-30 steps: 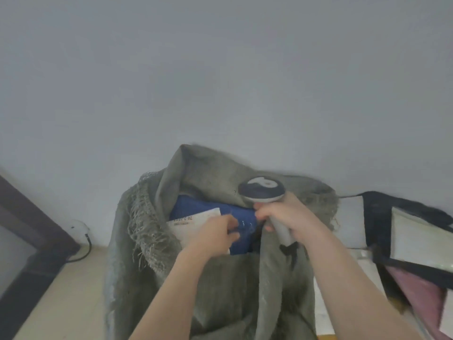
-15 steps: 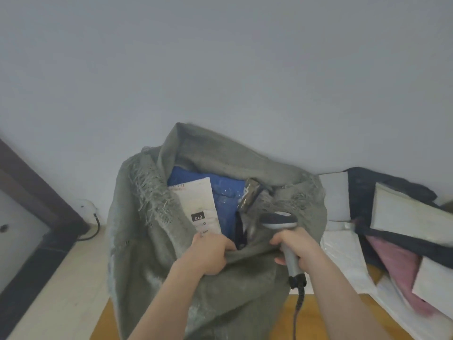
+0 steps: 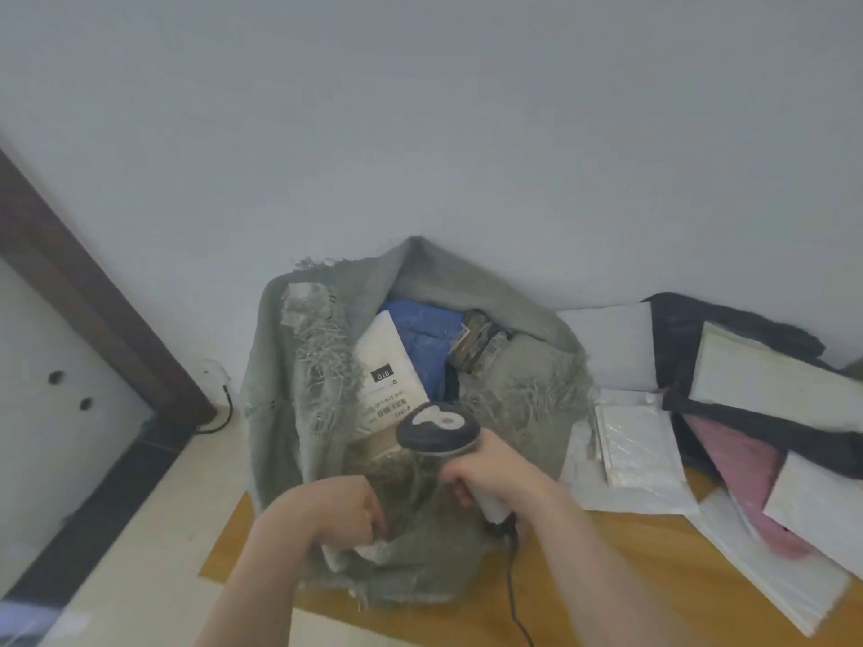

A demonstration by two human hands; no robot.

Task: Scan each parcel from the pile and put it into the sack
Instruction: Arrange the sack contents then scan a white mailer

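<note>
While the right hand (image 3: 490,464) wraps its grip round the grey handheld barcode scanner (image 3: 439,431), the left hand (image 3: 334,509) pinches the near rim of the grey-green woven sack (image 3: 280,413).

Just beyond both grips, inside the open sack mouth, a blue plastic parcel (image 3: 422,338) with a white shipping label (image 3: 387,371) lies beside a small brown packet (image 3: 476,343). Right of the sack, well clear of the hands, white, pink and black mailer parcels (image 3: 728,427) are heaped on the wooden worktop (image 3: 583,576).
</note>
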